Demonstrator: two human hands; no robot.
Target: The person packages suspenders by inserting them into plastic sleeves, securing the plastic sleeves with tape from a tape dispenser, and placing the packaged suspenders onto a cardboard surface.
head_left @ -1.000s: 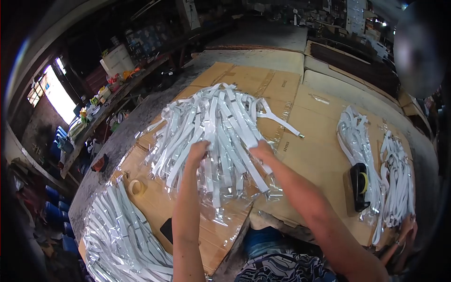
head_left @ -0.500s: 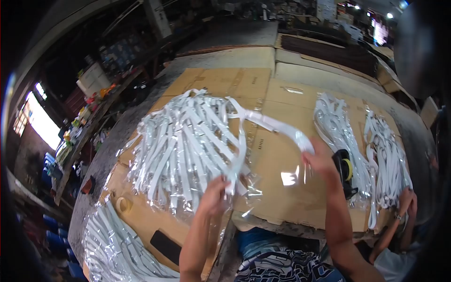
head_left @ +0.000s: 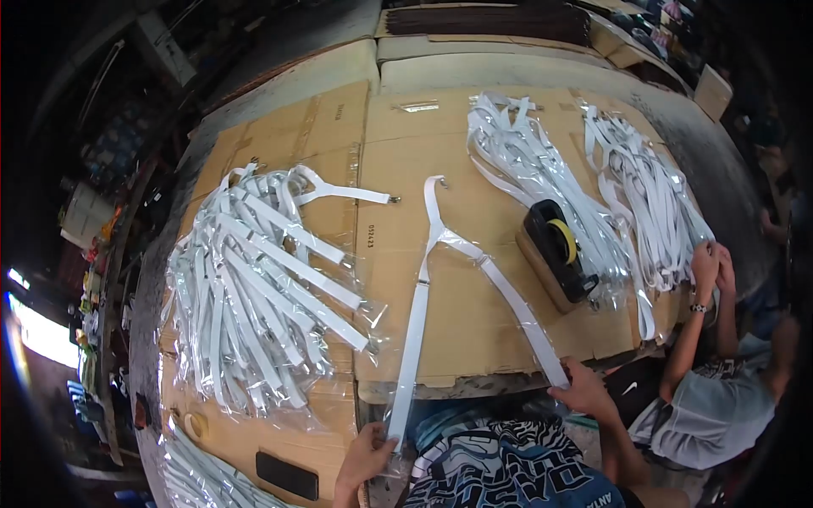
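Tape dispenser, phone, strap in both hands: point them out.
Tape dispenser (head_left: pixel 555 257), head view: middle of its body.
Phone (head_left: pixel 287 476), head view: its dark upper face.
Strap (head_left: pixel 437 233), head view: its forked junction.

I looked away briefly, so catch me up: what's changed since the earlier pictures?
Both hands have left the strap pile. The left hand and right hand now hold two ends of one Y-shaped strap, spread right of the pile and drawn toward the body. The tape dispenser stays beside its bundle.
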